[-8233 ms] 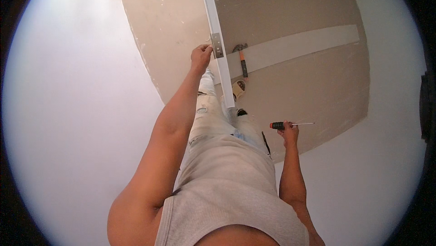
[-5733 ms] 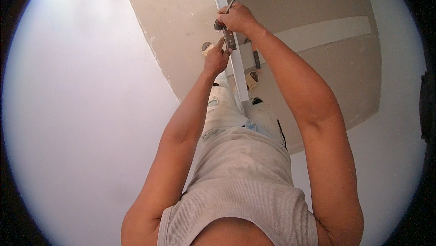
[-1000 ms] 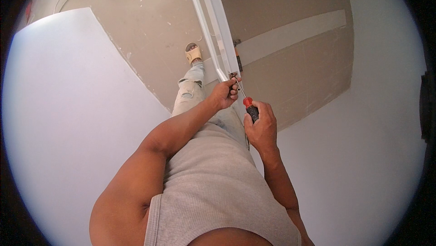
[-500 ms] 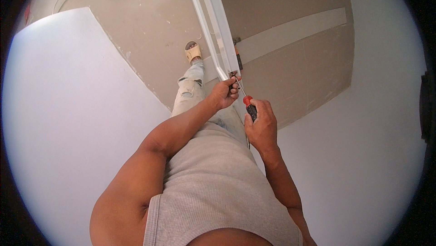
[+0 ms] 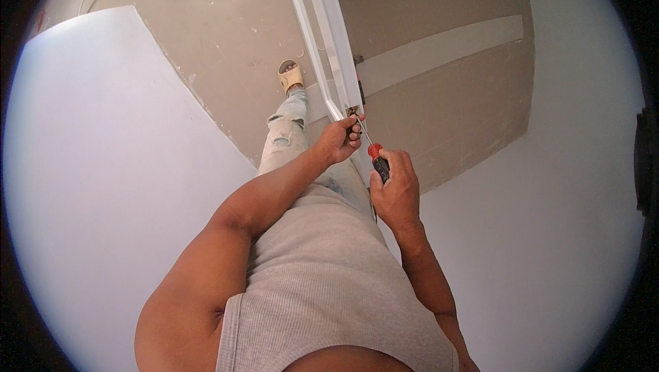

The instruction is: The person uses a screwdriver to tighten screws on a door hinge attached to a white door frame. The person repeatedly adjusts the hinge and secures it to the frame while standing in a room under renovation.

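Looking straight down the white door edge (image 5: pixel 328 36), which runs from the top of the view toward the person's waist. Left of it is a big white wall (image 5: pixel 103 187), right of it tan floor (image 5: pixel 439 104) with one pale strip (image 5: pixel 439 49) across. Near the door's lower end sits a small dark metal fitting (image 5: pixel 353 110). The left hand (image 5: pixel 338 140) is curled shut, fingers pinched right at that fitting, arm reaching up from the lower left. The right hand (image 5: pixel 396 190) grips a red-and-black screwdriver (image 5: pixel 376 159) just below the fitting, shaft pointing up-left at it.
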Demonstrator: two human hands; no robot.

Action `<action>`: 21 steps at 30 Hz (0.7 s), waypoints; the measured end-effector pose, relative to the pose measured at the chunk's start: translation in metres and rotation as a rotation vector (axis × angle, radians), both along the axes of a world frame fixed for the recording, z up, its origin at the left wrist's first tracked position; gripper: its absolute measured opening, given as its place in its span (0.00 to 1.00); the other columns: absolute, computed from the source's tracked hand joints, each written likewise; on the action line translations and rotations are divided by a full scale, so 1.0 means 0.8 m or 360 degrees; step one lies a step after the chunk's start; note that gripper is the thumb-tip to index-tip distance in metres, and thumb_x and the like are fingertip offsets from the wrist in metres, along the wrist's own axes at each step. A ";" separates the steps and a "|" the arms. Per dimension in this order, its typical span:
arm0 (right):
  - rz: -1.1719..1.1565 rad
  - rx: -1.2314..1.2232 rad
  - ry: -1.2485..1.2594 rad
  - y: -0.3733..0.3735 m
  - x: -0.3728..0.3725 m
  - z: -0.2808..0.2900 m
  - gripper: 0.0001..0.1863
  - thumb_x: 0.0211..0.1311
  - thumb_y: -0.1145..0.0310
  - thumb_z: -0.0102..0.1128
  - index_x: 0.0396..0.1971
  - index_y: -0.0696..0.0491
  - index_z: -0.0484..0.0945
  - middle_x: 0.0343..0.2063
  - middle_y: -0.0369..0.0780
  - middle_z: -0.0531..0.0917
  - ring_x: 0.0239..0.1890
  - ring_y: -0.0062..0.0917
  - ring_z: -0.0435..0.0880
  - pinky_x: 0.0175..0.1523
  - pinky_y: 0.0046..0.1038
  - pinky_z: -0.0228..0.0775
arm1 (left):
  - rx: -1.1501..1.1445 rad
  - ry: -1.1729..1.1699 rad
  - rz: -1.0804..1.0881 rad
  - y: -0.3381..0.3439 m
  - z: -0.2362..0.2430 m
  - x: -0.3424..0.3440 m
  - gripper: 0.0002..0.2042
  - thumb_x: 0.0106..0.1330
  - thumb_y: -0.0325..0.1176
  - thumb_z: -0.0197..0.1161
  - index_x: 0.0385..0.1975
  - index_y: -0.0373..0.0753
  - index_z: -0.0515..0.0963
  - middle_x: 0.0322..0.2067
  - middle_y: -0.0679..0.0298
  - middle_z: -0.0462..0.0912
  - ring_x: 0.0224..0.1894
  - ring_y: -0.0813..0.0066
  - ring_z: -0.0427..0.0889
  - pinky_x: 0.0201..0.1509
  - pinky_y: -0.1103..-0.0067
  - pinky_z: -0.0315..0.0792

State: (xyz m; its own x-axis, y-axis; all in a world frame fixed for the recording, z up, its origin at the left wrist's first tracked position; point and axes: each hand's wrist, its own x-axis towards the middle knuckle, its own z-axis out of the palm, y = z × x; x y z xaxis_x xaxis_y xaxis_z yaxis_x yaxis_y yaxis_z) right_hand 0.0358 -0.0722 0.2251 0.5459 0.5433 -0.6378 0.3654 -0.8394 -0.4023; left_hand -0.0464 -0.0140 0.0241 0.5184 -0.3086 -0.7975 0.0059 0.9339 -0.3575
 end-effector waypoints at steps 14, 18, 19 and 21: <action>-0.0026 -0.0005 -0.0014 -0.003 -0.007 -0.002 0.24 0.49 0.79 0.62 0.48 0.57 0.66 0.44 0.49 0.72 0.48 0.42 0.76 0.53 0.39 0.67 | 0.0037 0.0023 -0.0028 0.003 0.005 -0.002 0.10 0.72 0.35 0.47 0.43 0.37 0.72 0.20 0.73 0.68 0.18 0.85 0.62 0.20 0.87 0.58; 0.0000 0.0035 -0.0030 -0.004 -0.006 -0.001 0.24 0.49 0.78 0.62 0.48 0.57 0.66 0.43 0.49 0.72 0.48 0.42 0.76 0.53 0.39 0.67 | 0.0047 -0.0024 -0.0005 0.002 0.005 -0.004 0.10 0.72 0.35 0.47 0.43 0.37 0.72 0.20 0.73 0.69 0.18 0.86 0.62 0.20 0.87 0.60; -0.0013 0.0020 -0.0033 -0.003 -0.006 0.000 0.23 0.49 0.78 0.61 0.48 0.58 0.67 0.43 0.49 0.73 0.48 0.41 0.76 0.53 0.39 0.67 | 0.0047 -0.0020 -0.0002 0.002 0.005 -0.003 0.10 0.72 0.35 0.47 0.43 0.37 0.72 0.20 0.73 0.69 0.18 0.86 0.62 0.20 0.87 0.60; -0.0041 -0.0011 -0.0038 -0.001 -0.008 0.000 0.22 0.49 0.79 0.61 0.47 0.58 0.69 0.43 0.48 0.74 0.47 0.38 0.77 0.53 0.37 0.67 | 0.0049 -0.0013 0.0001 0.004 0.007 -0.003 0.09 0.73 0.35 0.47 0.42 0.38 0.72 0.20 0.73 0.68 0.18 0.85 0.62 0.20 0.87 0.61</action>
State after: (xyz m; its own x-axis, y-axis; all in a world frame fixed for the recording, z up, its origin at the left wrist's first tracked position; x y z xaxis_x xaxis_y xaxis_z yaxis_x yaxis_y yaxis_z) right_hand 0.0298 -0.0733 0.2254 0.5745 0.5249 -0.6281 0.3533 -0.8512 -0.3882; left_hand -0.0488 -0.0110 0.0293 0.5250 -0.2836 -0.8024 0.0082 0.9445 -0.3285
